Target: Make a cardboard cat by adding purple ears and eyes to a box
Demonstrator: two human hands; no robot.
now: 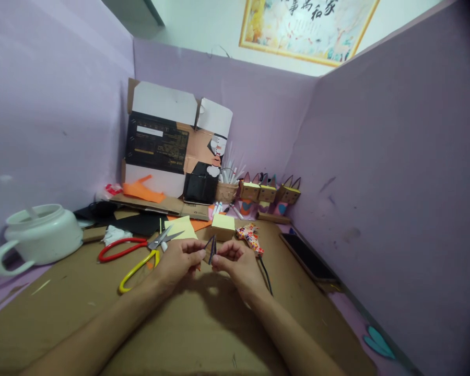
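Hands meet over the middle of the brown table (203,334), seen from the head camera. The left hand (178,261) and the right hand (235,261) both pinch a small dark folded paper piece (211,249) between fingertips; each grip is closed on it, one from either side, and the piece stands upright just above the table.

Just left of the left hand lie two pairs of scissors, blades crossing: red scissors (119,249) and yellow scissors (139,269). Behind the hands sits a pale yellow block (223,225), with a yellow sheet (180,228) beside it. A patterned glue gun (250,237) lies near the right hand, its black cord (265,274) running past the wrist. Further right a dark phone (307,257) lies flat by the purple wall (395,183).

At the far left stands a white pot (39,237) with a handle. At the back a cardboard box (168,151) leans against the wall, orange paper (143,190) before it, then a basket (226,191) of pens and three little box figures (268,192) in a row. A framed picture (309,26) hangs high on the white wall.
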